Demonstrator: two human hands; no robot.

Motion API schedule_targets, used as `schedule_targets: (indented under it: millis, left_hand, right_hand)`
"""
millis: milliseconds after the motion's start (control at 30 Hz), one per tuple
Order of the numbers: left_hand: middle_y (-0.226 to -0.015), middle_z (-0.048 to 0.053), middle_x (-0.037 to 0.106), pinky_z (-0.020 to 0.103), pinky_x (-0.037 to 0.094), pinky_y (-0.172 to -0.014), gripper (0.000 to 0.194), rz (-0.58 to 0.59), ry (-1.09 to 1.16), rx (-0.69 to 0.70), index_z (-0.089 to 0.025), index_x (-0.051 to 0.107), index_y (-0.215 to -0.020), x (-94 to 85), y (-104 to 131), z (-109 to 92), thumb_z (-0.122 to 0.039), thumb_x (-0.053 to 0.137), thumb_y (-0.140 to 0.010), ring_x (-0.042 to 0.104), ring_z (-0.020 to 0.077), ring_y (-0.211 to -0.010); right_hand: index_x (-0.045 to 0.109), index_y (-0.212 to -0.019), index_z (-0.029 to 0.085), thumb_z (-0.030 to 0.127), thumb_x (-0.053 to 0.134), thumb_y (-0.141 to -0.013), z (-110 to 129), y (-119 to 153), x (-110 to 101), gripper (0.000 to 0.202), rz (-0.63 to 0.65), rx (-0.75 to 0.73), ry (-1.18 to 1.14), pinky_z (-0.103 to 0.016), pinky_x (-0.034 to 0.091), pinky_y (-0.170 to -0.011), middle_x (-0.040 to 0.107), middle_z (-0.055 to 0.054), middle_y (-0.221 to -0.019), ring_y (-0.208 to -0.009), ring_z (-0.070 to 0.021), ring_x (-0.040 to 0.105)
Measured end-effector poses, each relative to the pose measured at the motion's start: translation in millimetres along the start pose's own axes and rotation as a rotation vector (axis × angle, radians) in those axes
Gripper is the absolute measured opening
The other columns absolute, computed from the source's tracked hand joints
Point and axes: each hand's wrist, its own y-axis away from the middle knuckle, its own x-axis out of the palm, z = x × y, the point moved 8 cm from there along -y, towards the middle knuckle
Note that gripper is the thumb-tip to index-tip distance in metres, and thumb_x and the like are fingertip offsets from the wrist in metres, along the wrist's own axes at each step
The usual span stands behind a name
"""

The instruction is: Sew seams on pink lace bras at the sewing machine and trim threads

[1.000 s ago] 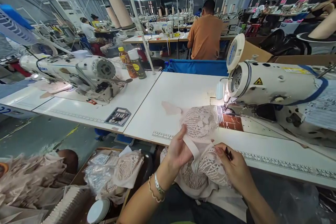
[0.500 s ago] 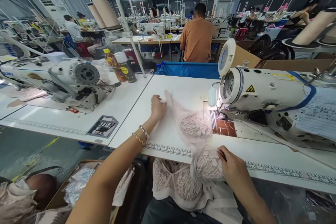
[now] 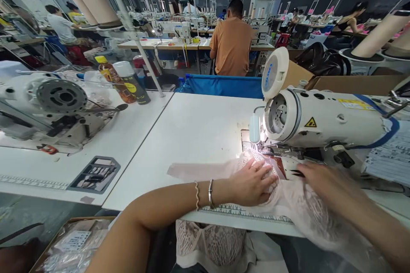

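"The left hand [image 3: 254, 179] has moved since a moment ago: it was out by the loose end of the cloth, and now it's down on the pale pink lace garment [image 3: 251, 160]. The right hand [image 3: 326, 181] has moved too, up from the table's front edge to beside the machine."

"How's the left sitting?"

"Palm down, nearly flat, fingers a little spread, pressing on 1 cup; it isn't clutching anything. It has 2 bracelets at the wrist."

"And the right?"

"It's blurred, fingers curled around a small black pointed tool [image 3: 297, 173] that pokes out toward the left hand. I can't tell whether it grips the cloth too. Another patterned part of the garment hangs just below it, over the table edge."

"Where's the needle from there?"

"Just beyond the left fingertips, in the lamp's glow, under the white rounded metal sewing machine [image 3: 333, 115]. A sheer pale pink strip of fabric [image 3: 198, 171] trails away left of that hand, flat on the smooth white tabletop [image 3: 192, 132]."

"Anything closer to the body?"

"A black-marked printed ruler strip [image 3: 250, 214] just below the left hand, and below that a beige lace bra [image 3: 221, 243] on the lap."
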Motion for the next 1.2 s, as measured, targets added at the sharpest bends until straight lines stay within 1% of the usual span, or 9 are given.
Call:
schedule_targets:
  millis: [100, 267, 333, 533, 633, 767, 1000, 1100, 1200]
  left_hand:
    - [-0.147, 0.018, 0.053, 0.049, 0.036, -0.115, 0.05, -0.031, -0.014, 0.076, -0.012, 0.05, -0.144, -6.9, -1, 6, -0.039, 0.051, -0.102, 0.046, 0.0331, -0.138]
    - [-0.102, 0.012, 0.07, 0.031, 0.053, -0.078, 0.031, -0.043, -0.076, -0.083, -0.01, 0.064, -0.105, -11.5, -7, 31, -0.012, 0.033, -0.103, 0.064, 0.0186, -0.09]
    - [-0.102, 0.014, 0.069, 0.035, 0.052, -0.077, 0.03, -0.075, -0.249, -0.141, -0.009, 0.064, -0.103, -11.0, -9, 33, -0.016, 0.034, -0.103, 0.063, 0.0208, -0.088]
    - [-0.136, 0.021, 0.061, 0.048, 0.037, -0.113, 0.049, -0.117, -0.521, -0.07, -0.002, 0.06, -0.128, -2.8, 0, 13, -0.042, 0.044, -0.104, 0.051, 0.0331, -0.133]
    - [-0.134, 0.017, 0.063, 0.045, 0.041, -0.111, 0.05, -0.136, -0.434, -0.099, -0.004, 0.058, -0.13, -6.7, 4, 14, -0.044, 0.049, -0.101, 0.056, 0.0315, -0.127]
    - [-0.134, 0.024, 0.063, 0.04, 0.039, -0.114, 0.061, -0.118, -0.453, -0.046, 0.004, 0.06, -0.126, -5.2, 4, 14, -0.05, 0.051, -0.1, 0.057, 0.0322, -0.126]
    - [-0.132, 0.024, 0.064, 0.04, 0.045, -0.105, 0.061, -0.124, -0.43, -0.003, 0.003, 0.061, -0.127, -7.7, 3, 15, -0.05, 0.044, -0.102, 0.061, 0.0313, -0.121]
    - [-0.14, 0.025, 0.058, 0.041, 0.047, -0.099, 0.062, -0.102, -0.383, 0.002, 0.001, 0.058, -0.131, -15.0, 4, 16, -0.051, 0.041, -0.103, 0.059, 0.0313, -0.122]
    - [-0.143, 0.025, 0.055, 0.043, 0.046, -0.1, 0.063, -0.08, -0.362, 0.007, 0.0, 0.058, -0.131, -18.1, 4, 18, -0.053, 0.039, -0.103, 0.057, 0.0319, -0.123]
  right_hand:
    - [0.071, -0.098, 0.024, 0.029, 0.048, -0.089, 23, -17, 42, 0.025, 0.051, -0.029, -0.032, -0.029, 0.042, -0.06, 0.076, -0.008, -0.097, -0.072, -0.0208, 0.068]
    - [0.057, -0.074, 0.024, 0.042, 0.047, -0.089, 31, -30, 69, 0.026, -0.081, 0.115, -0.136, -0.027, 0.038, -0.053, 0.067, -0.003, -0.067, -0.056, -0.0186, 0.057]
    - [0.049, -0.068, 0.025, 0.043, 0.045, -0.09, 30, -28, 72, 0.029, -0.082, 0.121, -0.144, -0.027, 0.036, -0.051, 0.06, -0.001, -0.057, -0.049, -0.0166, 0.049]
    - [0.043, -0.07, 0.025, 0.037, 0.047, -0.09, 38, -14, 70, 0.024, -0.097, 0.06, -0.134, -0.025, 0.037, -0.05, 0.055, 0.003, -0.055, -0.047, -0.0149, 0.046]
    - [0.047, -0.076, 0.025, 0.03, 0.046, -0.092, 46, -8, 67, 0.016, -0.156, -0.012, -0.093, -0.024, 0.039, -0.049, 0.059, 0.003, -0.058, -0.047, -0.0154, 0.054]
    - [0.049, -0.085, 0.024, 0.014, 0.043, -0.09, 51, 0, 67, 0.013, -0.206, -0.093, -0.042, -0.024, 0.041, -0.047, 0.062, 0.004, -0.06, -0.046, -0.0148, 0.06]
    - [0.054, -0.128, 0.011, 0.002, 0.039, -0.093, 71, 8, 64, 0.039, -0.272, -0.285, 0.158, -0.026, 0.056, -0.07, 0.076, -0.009, -0.095, -0.076, -0.0187, 0.074]
    - [0.053, -0.131, 0.007, -0.002, 0.036, -0.094, 80, 8, 63, 0.042, -0.269, -0.355, 0.176, -0.027, 0.057, -0.08, 0.075, -0.013, -0.111, -0.092, -0.0194, 0.074]
    - [0.056, -0.13, 0.006, -0.004, 0.036, -0.092, 82, 7, 62, 0.044, -0.269, -0.374, 0.178, -0.027, 0.058, -0.078, 0.075, -0.012, -0.106, -0.087, -0.0183, 0.074]
